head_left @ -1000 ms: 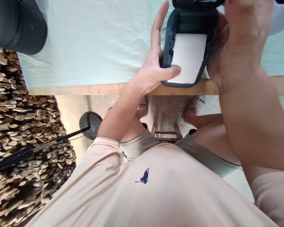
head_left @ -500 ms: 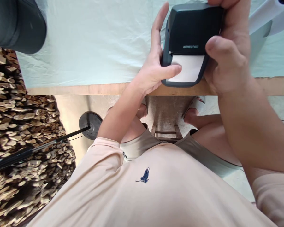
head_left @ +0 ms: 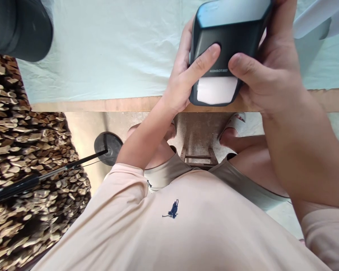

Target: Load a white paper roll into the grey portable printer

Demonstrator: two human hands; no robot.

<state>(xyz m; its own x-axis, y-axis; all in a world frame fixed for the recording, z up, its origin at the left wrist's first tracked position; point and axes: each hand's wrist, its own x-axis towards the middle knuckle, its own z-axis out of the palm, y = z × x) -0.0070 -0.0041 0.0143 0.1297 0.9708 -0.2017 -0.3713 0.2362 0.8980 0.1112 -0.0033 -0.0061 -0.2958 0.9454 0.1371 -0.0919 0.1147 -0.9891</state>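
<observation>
A dark label printer point(head_left: 228, 45) marked NIIMBOT is held between both hands above the table's front edge. Its upper end is tilted and reflects light. A white label point(head_left: 217, 90) shows at the end nearest me. My left hand point(head_left: 186, 71) grips the printer's left side, its thumb lying on the black cover. My right hand point(head_left: 271, 75) wraps the right side, with its thumb also pressed on the cover just above the label. The fingers beneath the printer are mostly hidden.
A pale green cloth point(head_left: 110, 49) covers the wooden-edged table point(head_left: 101, 105). A dark grey cylindrical object point(head_left: 25, 32) stands at the far left, and a white object point(head_left: 322, 17) at the upper right. Stacked firewood point(head_left: 25, 150) and a black stand point(head_left: 107, 148) are at left.
The printer has tipped so its top end faces up more. My left thumb has moved from the label up onto the black cover. My right thumb has shifted slightly left and down.
</observation>
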